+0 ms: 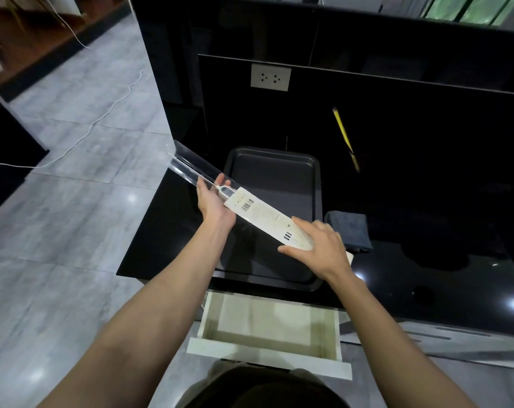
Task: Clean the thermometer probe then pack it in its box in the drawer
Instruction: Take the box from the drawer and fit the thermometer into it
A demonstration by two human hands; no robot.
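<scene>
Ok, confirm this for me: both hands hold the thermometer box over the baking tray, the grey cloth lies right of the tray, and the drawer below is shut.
Not quite: in the head view the drawer stands open, not shut. The rest holds: left hand and right hand hold the thermometer box over the baking tray, with the grey cloth to its right.

A long white card box bears a black barcode; the rectangular metal baking tray is dark grey; the folded cloth slate blue; the open drawer cream.

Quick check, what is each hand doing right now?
Left hand: holds the clear sleeve of the thermometer box.
Right hand: fingers curled over the box's near end, gripping it.
</scene>
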